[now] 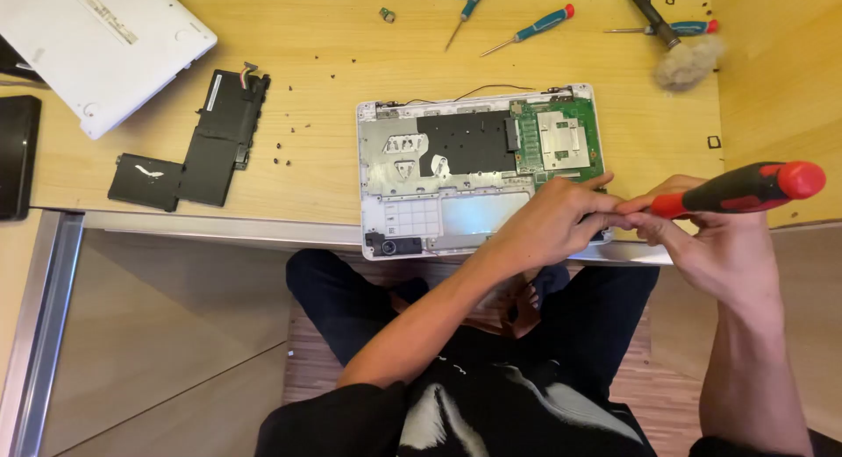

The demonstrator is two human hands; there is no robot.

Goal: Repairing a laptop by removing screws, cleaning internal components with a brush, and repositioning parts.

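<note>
At the table's near edge, the right hand [728,246] grips a screwdriver [745,187] with a red and black handle, its tip hidden behind the left hand [557,220]. The left hand is curled, fingertips pinched at the tool's shaft, over the front right corner of an opened laptop [478,172]. The laptop lies base-up with its cover off, showing a green board [561,141], a black sheet and bare metal. Its battery [206,141], already out, lies well apart to the left, beside the white bottom cover [96,45]. Small loose screws [294,128] dot the wood between them. Three more screwdrivers [531,29] and a brush [680,58] lie at the far edge. Judging by this, disassembly looks well under way, with the board still in place.
</note>
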